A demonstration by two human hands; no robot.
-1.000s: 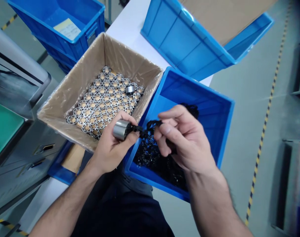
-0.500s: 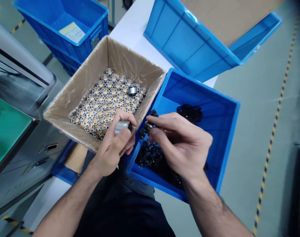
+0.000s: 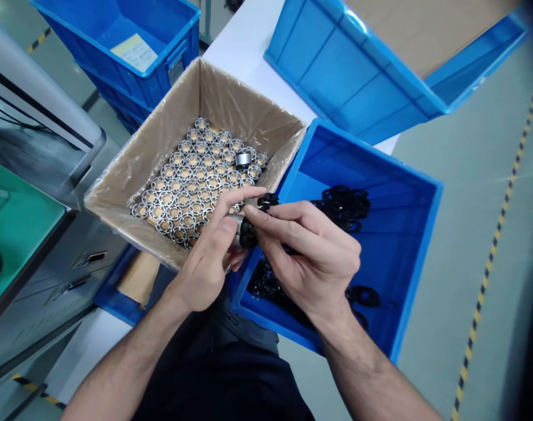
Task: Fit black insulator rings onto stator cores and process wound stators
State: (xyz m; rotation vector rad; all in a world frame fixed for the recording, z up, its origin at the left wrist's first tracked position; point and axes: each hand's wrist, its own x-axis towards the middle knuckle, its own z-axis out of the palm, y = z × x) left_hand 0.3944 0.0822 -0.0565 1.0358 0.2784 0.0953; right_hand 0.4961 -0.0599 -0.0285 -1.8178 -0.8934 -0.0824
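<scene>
My left hand (image 3: 209, 257) is closed round a small metal cylinder (image 3: 237, 225), mostly hidden by its fingers. My right hand (image 3: 310, 257) pinches a black plastic ring (image 3: 249, 231) against the end of that cylinder. Both hands meet over the edge between a cardboard box (image 3: 161, 126) and a blue bin (image 3: 418, 245). The box is lined with clear plastic and filled with several upright metal cylinders (image 3: 196, 178) in rows. The bin holds a heap of black plastic rings (image 3: 343, 202).
A larger blue crate (image 3: 349, 64) with a cardboard sheet in it stands on the white table (image 3: 244, 44) behind. Another blue crate (image 3: 117, 35) with a paper label sits at the upper left. A grey machine (image 3: 34, 140) with a green surface lies left. Grey floor with a yellow-black line is right.
My right hand has brought the black ring from a loose hold over the bin up against the cylinder's end. My left hand has closed further round the cylinder. Both hands have shifted slightly right.
</scene>
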